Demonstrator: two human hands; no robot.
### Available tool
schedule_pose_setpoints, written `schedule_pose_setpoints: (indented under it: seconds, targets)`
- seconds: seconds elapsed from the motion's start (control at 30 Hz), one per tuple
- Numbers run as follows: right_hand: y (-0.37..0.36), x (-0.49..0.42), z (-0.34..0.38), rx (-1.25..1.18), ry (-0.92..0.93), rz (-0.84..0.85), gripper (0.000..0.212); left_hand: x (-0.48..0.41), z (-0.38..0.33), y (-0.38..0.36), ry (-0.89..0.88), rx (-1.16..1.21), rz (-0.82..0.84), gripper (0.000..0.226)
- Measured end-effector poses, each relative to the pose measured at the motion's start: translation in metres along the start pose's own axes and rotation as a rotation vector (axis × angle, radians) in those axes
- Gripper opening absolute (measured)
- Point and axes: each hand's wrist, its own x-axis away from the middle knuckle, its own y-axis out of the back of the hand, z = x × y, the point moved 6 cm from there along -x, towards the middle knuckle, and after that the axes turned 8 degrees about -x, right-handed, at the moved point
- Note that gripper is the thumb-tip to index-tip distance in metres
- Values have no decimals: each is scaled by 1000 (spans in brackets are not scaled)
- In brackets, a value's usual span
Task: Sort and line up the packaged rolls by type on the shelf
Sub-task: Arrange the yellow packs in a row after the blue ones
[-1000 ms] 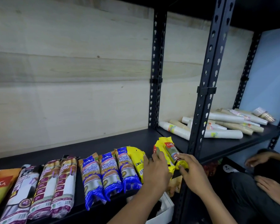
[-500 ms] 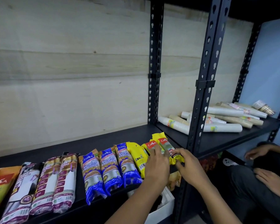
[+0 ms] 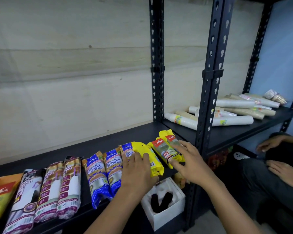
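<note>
Though gripped earlier, yellow rolls [image 3: 164,149] lie shelved, left hand [image 3: 137,169], right hand [image 3: 191,161] pressing (fingers [image 3: 184,145] straight).

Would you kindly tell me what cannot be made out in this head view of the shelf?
All in the head view:
- Third blue pack: lower half hidden by the left hand.
- Rightmost yellow pack: lower part covered by the right hand.
- Orange pack: cut off by the left edge.
- White box: dark contents too dim to identify.
- Cup sleeves: print too small to read.
</note>
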Motion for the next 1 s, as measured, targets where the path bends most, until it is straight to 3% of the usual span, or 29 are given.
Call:
schedule_pose_setpoints:
  seconds: [0.1,0.27,0.5,0.57,0.67,0.73,0.83,1.0]
  targets:
    - [-10,-3,-3,-13,-56,0,58,3,-6,-2,72,-28,-8,72]
    - [-9,-6,-11,-6,-88,-31,51,-1,-12,0,80,-46,-136,39]
    - [-10,-5,-14,-90,-103,-32,48,-7,-49,8,-230,7,-227,31]
    - [-9,-3,-16,-113,-103,-32,46,-10,-54,1,-301,73,-207,39]
    - [-6,-3,-16,-137,-103,-11,47,-9,-41,-3,-165,186,-177,61]
    - [-6,-3,-14,-112,-98,8,48,-8,-30,-6,-60,91,-162,64]
    - [-4,-1,-11,-73,-83,14,53,-10,-29,-5,-36,-49,-81,63]
    - [-16,4,-7,-3,-55,101,74,-17,-37,-8,-41,22,-18,70]
